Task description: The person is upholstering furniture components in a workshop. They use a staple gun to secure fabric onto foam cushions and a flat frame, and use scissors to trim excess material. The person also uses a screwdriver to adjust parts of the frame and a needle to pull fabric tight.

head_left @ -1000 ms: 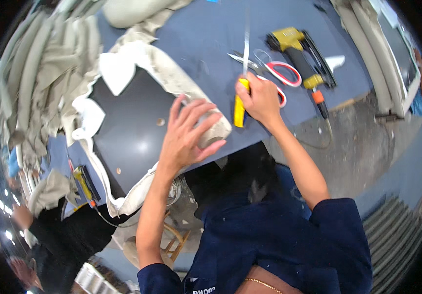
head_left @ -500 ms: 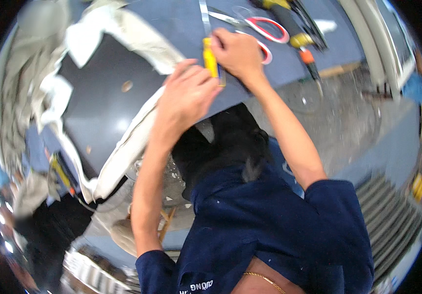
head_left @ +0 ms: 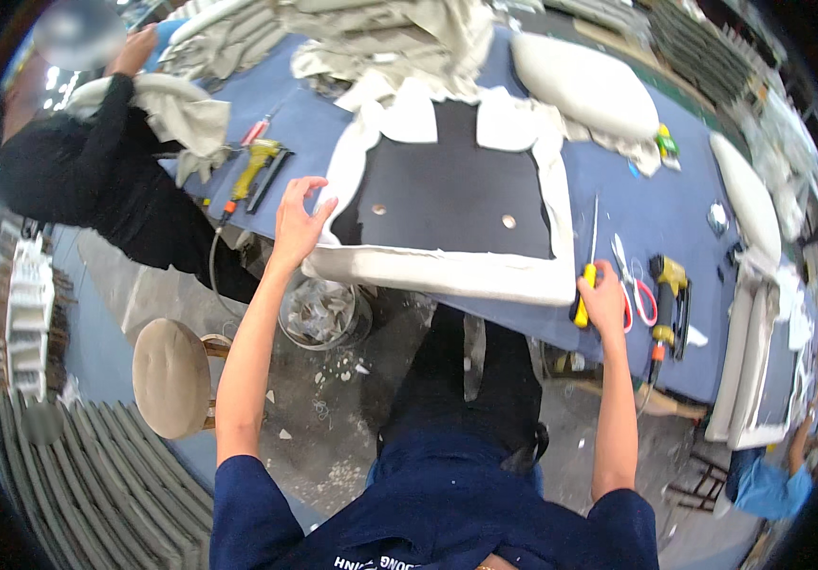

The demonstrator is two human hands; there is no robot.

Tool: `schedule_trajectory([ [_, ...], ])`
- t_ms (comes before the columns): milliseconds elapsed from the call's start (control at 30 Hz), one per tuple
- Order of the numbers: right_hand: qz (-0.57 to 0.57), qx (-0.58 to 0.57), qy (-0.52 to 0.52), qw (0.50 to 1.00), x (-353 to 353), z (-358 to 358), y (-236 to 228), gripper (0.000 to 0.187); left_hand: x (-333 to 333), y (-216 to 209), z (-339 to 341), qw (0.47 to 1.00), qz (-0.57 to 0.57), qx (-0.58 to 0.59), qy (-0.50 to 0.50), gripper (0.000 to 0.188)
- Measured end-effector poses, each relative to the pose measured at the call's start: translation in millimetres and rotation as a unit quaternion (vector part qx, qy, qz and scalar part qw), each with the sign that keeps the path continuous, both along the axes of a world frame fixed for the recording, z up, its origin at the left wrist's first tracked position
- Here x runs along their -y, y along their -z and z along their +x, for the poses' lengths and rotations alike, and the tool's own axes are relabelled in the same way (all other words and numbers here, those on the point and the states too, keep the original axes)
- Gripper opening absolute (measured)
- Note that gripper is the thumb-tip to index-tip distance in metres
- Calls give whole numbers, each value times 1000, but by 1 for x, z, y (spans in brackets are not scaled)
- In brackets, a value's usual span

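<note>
A black panel (head_left: 447,199) wrapped round its edges in cream-white fabric (head_left: 447,271) lies on the blue-covered table in front of me. My left hand (head_left: 300,220) is at its left side, thumb and fingers apart, close to the fabric rim; whether it touches cannot be made out. Off the panel's near right corner, my right hand (head_left: 603,296) has its fingers round the yellow handle of a screwdriver (head_left: 586,294), whose thin shaft points away from me. Red-and-white-handled scissors (head_left: 640,299) lie just right of that hand.
A yellow-black staple gun (head_left: 667,304) rests to the right, another staple gun (head_left: 255,176) to the left. Beyond the panel are fabric pieces (head_left: 390,43) and a white cushion (head_left: 584,85). A scrap bucket (head_left: 357,328) and round stool (head_left: 171,377) stand below. A co-worker (head_left: 95,161) is at left.
My hands have moved apart: the left has gone from beside the screwdriver to the panel's left side. The right stays on the screwdriver. My view has swung, showing the whole panel.
</note>
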State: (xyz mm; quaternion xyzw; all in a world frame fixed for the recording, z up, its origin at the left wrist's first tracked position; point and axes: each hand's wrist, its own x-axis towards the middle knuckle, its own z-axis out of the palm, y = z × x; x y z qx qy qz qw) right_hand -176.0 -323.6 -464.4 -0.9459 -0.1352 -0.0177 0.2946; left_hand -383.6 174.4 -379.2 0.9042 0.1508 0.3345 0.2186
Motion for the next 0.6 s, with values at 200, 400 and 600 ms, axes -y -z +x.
schedule_trajectory([
  [200,251,-114,-18,961,31,-6,22,36,-32,23,-13,833,-474,-285,-29,98],
  [400,479,-154,47,863,27,-59,30,35,-45,66,-12,839,-486,-246,-19,94],
  [600,478,-125,66,867,25,-55,48,31,28,44,-45,843,-505,-164,-84,109],
])
